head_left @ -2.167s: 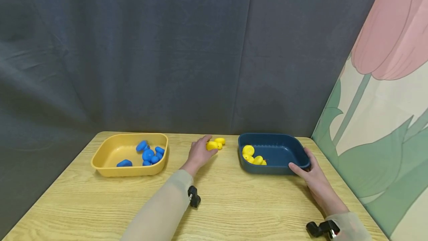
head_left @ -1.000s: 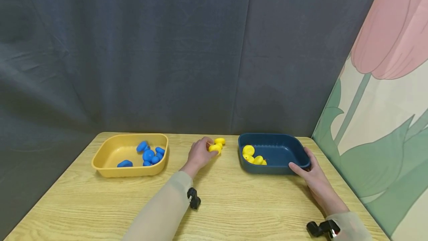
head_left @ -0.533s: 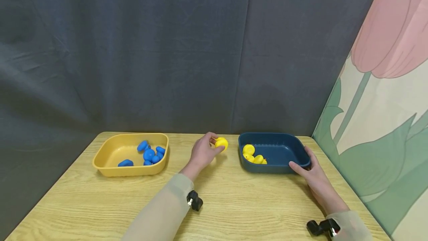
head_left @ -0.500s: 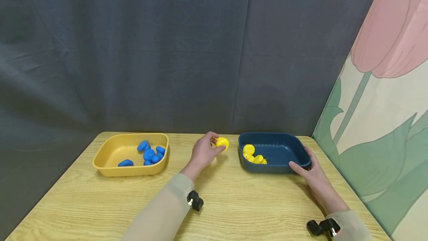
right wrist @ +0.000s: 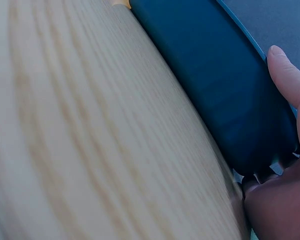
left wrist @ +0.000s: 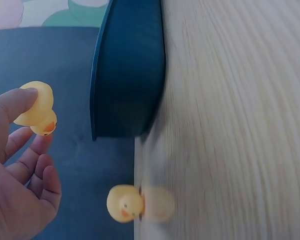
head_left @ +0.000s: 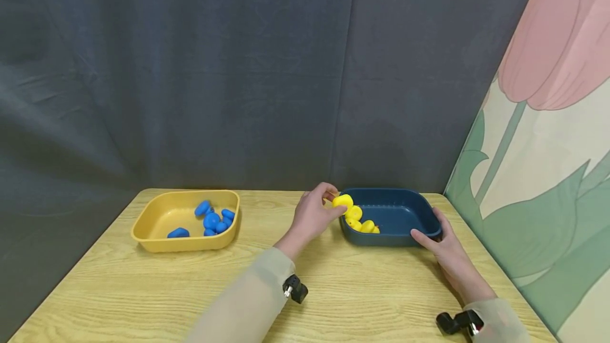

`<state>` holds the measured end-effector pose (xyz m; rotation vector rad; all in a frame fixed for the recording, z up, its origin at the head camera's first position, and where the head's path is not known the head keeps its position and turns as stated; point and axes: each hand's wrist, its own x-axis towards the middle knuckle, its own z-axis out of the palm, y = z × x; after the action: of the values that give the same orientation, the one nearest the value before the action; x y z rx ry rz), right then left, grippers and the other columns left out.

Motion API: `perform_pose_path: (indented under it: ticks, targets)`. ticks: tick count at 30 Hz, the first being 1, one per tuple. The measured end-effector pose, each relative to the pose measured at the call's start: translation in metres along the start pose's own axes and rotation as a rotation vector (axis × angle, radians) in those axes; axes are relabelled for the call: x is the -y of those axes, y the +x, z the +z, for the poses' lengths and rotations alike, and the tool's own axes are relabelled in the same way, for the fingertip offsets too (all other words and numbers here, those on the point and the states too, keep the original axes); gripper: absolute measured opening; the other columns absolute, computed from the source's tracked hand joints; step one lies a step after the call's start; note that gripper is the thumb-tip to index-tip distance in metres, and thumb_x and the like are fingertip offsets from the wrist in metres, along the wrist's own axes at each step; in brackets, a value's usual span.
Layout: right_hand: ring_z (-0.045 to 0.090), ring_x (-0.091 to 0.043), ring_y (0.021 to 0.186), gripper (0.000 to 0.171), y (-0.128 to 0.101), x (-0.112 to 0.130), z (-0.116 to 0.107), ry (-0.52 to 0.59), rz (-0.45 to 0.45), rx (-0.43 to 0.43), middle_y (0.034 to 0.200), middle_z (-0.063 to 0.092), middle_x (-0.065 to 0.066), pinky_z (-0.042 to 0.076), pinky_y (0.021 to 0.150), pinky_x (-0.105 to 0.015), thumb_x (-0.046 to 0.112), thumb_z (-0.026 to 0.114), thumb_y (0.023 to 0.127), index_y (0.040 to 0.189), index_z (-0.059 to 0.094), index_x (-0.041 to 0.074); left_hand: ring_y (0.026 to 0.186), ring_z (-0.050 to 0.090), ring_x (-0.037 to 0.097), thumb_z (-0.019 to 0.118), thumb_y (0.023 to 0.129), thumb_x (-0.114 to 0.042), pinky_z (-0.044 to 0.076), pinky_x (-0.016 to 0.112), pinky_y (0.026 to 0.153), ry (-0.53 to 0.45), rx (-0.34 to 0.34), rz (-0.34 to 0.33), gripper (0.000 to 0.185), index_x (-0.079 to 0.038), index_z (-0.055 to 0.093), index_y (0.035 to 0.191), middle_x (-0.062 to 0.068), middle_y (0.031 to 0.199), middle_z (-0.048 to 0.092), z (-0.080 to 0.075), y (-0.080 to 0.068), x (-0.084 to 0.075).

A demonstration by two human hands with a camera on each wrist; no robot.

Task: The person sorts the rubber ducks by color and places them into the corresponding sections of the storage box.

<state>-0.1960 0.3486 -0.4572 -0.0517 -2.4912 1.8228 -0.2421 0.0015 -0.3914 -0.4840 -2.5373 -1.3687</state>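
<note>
Left hand (head_left: 313,215) pinches a yellow duck (head_left: 342,201) between thumb and fingertips, right over the left rim of the dark blue tray (head_left: 405,239). Right hand (head_left: 440,245) grips the tray's near right corner, thumb on the rim. Tray already has yellow ducks (head_left: 360,222) inside. One more duck (left wrist: 126,203) lies on the wooden table (head_left: 143,290) near the tray's left end. Yellow tray (head_left: 143,229) with blue pieces (head_left: 212,219) sits well to the left.

Small yellow rubber duck (head_left: 342,201), orange beak, pinched in left hand (head_left: 312,217) fingertips over near-left rim of dark blue tray (head_left: 405,210); tray on table, yellow ducks (head_left: 360,223) inside, right hand (head_left: 448,258) gripping its right corner.
</note>
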Motion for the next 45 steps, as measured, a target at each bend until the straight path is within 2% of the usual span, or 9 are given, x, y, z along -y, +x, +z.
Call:
perform_pose_path:
  ticks: [2, 4, 7, 14, 20, 21, 27, 36, 45]
  targets:
    - [0.001, -0.042, 0.168, 0.106, 0.001, 0.000, 0.001, 0.003, 0.002, 0.000, 0.183, -0.015, -0.014, 0.020, 0.129, -0.028, 0.029, 0.069, 0.112, 0.177, -0.015, 0.022, 0.105, 0.057, 0.019, 0.089, 0.096, -0.034, 0.051, 0.034, 0.085, 0.009, 0.008, -0.002, 0.043, -0.017, 0.071, 0.131, -0.006, 0.115, 0.073, 0.005, 0.001, -0.004]
    - [0.000, -0.043, 0.167, 0.106, 0.001, 0.000, 0.001, 0.001, 0.005, 0.001, 0.182, -0.016, -0.014, 0.015, 0.134, -0.042, 0.029, 0.069, 0.112, 0.177, -0.015, 0.022, 0.106, 0.056, 0.019, 0.089, 0.097, -0.035, 0.052, 0.033, 0.084, 0.013, 0.019, -0.004, 0.044, -0.017, 0.071, 0.133, -0.005, 0.118, 0.073, 0.011, 0.001, -0.008]
    - [-0.001, -0.043, 0.167, 0.107, 0.003, 0.000, 0.001, -0.006, 0.007, 0.001, 0.182, -0.017, -0.014, 0.011, 0.134, -0.057, 0.030, 0.069, 0.112, 0.177, -0.015, 0.022, 0.109, 0.056, 0.020, 0.088, 0.098, -0.035, 0.053, 0.032, 0.082, 0.016, 0.035, -0.004, 0.045, -0.016, 0.071, 0.136, -0.004, 0.121, 0.073, 0.020, 0.003, -0.011]
    - [-0.001, -0.042, 0.168, 0.106, 0.001, -0.002, 0.002, 0.003, 0.004, 0.003, 0.183, -0.016, -0.014, 0.015, 0.133, -0.039, 0.029, 0.069, 0.112, 0.177, -0.015, 0.022, 0.119, 0.057, 0.022, 0.087, 0.099, -0.037, 0.055, 0.031, 0.088, 0.057, 0.045, 0.010, 0.042, -0.017, 0.072, 0.133, -0.007, 0.118, 0.073, 0.044, 0.009, -0.012]
    - [-0.004, -0.042, 0.168, 0.107, 0.001, -0.002, 0.002, 0.023, -0.011, -0.002, 0.183, -0.016, -0.014, 0.008, 0.135, -0.052, 0.027, 0.070, 0.111, 0.177, -0.014, 0.021, 0.124, 0.057, 0.023, 0.085, 0.101, -0.036, 0.054, 0.033, 0.098, 0.083, 0.032, 0.020, 0.041, -0.018, 0.072, 0.135, -0.006, 0.126, 0.074, 0.054, 0.013, -0.013]
    - [-0.003, -0.042, 0.168, 0.107, 0.000, -0.002, 0.002, 0.025, -0.011, -0.004, 0.183, -0.016, -0.014, 0.008, 0.135, -0.050, 0.026, 0.069, 0.111, 0.177, -0.014, 0.020, 0.126, 0.057, 0.023, 0.084, 0.101, -0.036, 0.054, 0.034, 0.100, 0.085, 0.032, 0.020, 0.042, -0.018, 0.072, 0.137, -0.006, 0.129, 0.074, 0.054, 0.013, -0.013]
    - [-0.002, -0.042, 0.167, 0.106, -0.001, -0.002, 0.002, 0.026, -0.015, -0.005, 0.183, -0.015, -0.015, 0.008, 0.135, -0.045, 0.026, 0.069, 0.111, 0.177, -0.014, 0.020, 0.135, 0.054, 0.027, 0.081, 0.104, -0.037, 0.054, 0.039, 0.107, 0.104, 0.024, 0.018, 0.047, -0.020, 0.068, 0.146, -0.003, 0.146, 0.068, 0.051, 0.014, -0.004]
    - [-0.005, -0.045, 0.167, 0.107, 0.001, -0.001, -0.001, 0.017, 0.004, 0.004, 0.182, -0.019, -0.016, 0.006, 0.133, -0.062, 0.027, 0.068, 0.112, 0.176, -0.018, 0.021, 0.138, 0.051, 0.031, 0.081, 0.104, -0.033, 0.051, 0.046, 0.113, 0.112, -0.028, 0.007, 0.055, -0.017, 0.064, 0.153, 0.005, 0.160, 0.057, 0.031, 0.019, 0.020]
    - [-0.009, -0.043, 0.167, 0.107, -0.002, -0.001, -0.001, 0.037, -0.012, 0.005, 0.181, -0.022, -0.013, 0.004, 0.133, -0.064, 0.026, 0.068, 0.112, 0.176, -0.017, 0.020, 0.139, 0.050, 0.037, 0.083, 0.103, -0.027, 0.049, 0.050, 0.115, 0.137, -0.054, -0.031, 0.057, -0.013, 0.063, 0.155, 0.010, 0.162, 0.054, 0.012, 0.022, 0.045]
